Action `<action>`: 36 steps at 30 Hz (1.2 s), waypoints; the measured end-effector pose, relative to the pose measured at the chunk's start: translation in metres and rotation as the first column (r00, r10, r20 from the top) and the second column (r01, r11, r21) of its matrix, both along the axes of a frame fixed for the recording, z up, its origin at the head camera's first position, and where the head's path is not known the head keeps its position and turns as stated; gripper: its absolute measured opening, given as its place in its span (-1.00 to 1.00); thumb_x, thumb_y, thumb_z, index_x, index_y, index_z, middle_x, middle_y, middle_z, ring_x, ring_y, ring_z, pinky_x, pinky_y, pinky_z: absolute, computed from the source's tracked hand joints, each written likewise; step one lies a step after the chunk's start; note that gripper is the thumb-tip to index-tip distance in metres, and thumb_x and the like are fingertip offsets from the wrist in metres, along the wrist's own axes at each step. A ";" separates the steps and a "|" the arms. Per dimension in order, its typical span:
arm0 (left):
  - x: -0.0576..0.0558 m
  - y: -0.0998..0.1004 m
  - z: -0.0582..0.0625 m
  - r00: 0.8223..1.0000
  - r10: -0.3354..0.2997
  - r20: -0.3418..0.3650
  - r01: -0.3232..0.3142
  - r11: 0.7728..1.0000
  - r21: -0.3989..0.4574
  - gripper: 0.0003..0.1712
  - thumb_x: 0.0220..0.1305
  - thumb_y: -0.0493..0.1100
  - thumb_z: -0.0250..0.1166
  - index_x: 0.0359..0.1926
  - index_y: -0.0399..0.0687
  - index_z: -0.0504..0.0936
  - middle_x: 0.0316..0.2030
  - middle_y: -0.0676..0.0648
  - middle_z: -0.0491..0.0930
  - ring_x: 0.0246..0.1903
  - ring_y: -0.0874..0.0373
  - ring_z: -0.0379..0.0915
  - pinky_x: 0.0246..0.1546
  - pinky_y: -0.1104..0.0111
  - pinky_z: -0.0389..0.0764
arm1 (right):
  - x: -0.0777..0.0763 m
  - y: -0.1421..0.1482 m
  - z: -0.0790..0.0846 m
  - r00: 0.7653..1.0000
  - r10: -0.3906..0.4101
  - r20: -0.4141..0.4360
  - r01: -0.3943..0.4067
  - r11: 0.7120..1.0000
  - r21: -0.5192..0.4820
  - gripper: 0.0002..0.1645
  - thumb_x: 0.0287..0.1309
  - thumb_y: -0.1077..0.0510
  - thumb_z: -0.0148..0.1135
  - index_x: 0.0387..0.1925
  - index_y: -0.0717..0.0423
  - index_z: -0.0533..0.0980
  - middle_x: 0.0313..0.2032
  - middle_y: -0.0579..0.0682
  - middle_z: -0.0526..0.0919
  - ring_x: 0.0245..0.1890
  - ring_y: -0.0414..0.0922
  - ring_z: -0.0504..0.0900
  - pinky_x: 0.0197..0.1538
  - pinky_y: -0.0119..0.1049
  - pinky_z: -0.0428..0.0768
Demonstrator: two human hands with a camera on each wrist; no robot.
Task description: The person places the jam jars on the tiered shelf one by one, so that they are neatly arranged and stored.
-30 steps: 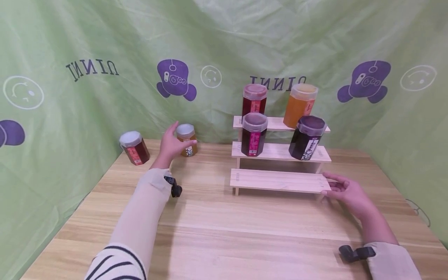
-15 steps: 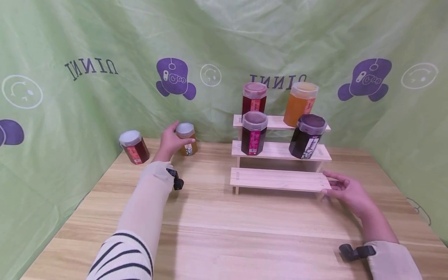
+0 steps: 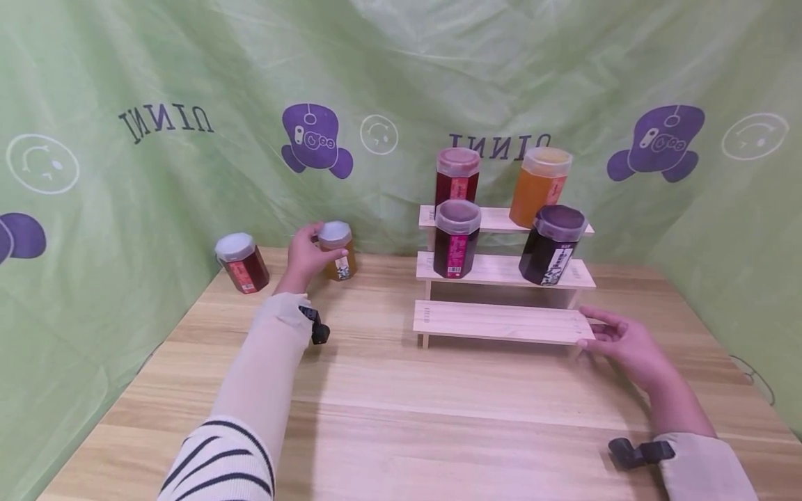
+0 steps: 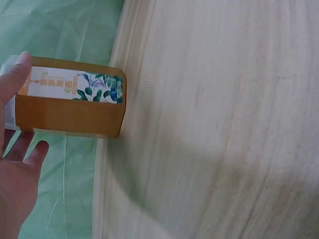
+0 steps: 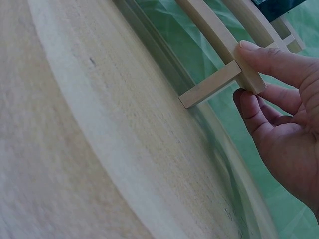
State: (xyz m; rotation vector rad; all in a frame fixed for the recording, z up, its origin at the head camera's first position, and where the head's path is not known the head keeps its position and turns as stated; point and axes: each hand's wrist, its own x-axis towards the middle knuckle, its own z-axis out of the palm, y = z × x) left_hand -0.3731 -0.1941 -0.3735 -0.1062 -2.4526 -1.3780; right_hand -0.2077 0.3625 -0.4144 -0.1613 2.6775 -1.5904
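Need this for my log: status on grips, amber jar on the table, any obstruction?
Left grip straddling amber jar, hold unclear. Right grip pinching bottom shelf. Amber jar upright on table; nothing seen between it and rack.

Bright head view, dimmer wrist views

With both arms [image 3: 266, 363] stretched forward, the left hand [image 3: 305, 257] curves in a grip and the right hand [image 3: 631, 348] pinches.
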 end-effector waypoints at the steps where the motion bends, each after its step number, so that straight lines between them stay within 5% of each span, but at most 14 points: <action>1: 0.001 0.000 0.000 1.000 0.006 0.004 -0.006 1.000 0.012 -0.05 -0.07 -0.18 0.59 0.31 -0.38 0.33 0.22 -0.33 0.39 0.17 -0.20 0.34 0.20 0.10 0.43 | 0.000 0.000 0.000 1.000 -0.001 0.004 0.001 1.000 0.000 -0.11 0.14 0.19 0.38 0.38 0.40 0.16 0.10 0.32 0.49 -0.16 -0.44 0.57 -0.10 -0.56 0.57; 26: 0.013 0.008 -0.017 1.000 -0.002 -0.003 0.003 0.984 0.178 -0.17 -0.12 -0.21 0.60 0.18 -0.25 0.39 0.14 -0.27 0.42 0.04 -0.19 0.45 0.08 0.09 0.55 | 0.002 -0.002 0.003 1.000 -0.008 0.019 0.009 0.999 -0.036 -0.09 0.10 0.21 0.41 0.37 0.42 0.16 0.09 0.27 0.52 -0.15 -0.43 0.57 -0.08 -0.54 0.57; 33: 0.023 0.012 -0.021 0.999 -0.003 -0.034 0.010 0.976 0.217 -0.23 -0.16 -0.23 0.63 0.08 -0.27 0.42 0.05 -0.24 0.47 -0.05 -0.12 0.50 -0.01 0.11 0.60 | 0.002 -0.001 0.002 1.000 -0.001 0.021 0.003 0.997 -0.076 -0.11 0.09 0.24 0.41 0.36 0.42 0.18 -0.05 -0.11 0.59 -0.16 -0.41 0.59 -0.08 -0.53 0.58; 36: 0.027 0.013 -0.022 0.999 -0.003 -0.046 0.013 0.977 0.213 -0.21 -0.16 -0.20 0.64 0.09 -0.26 0.43 0.05 -0.24 0.46 -0.06 -0.13 0.49 -0.03 0.10 0.61 | 0.002 -0.002 0.002 1.000 -0.003 0.017 0.005 0.997 -0.073 -0.11 0.09 0.24 0.41 0.36 0.43 0.18 -0.04 -0.08 0.60 -0.16 -0.41 0.59 -0.08 -0.54 0.57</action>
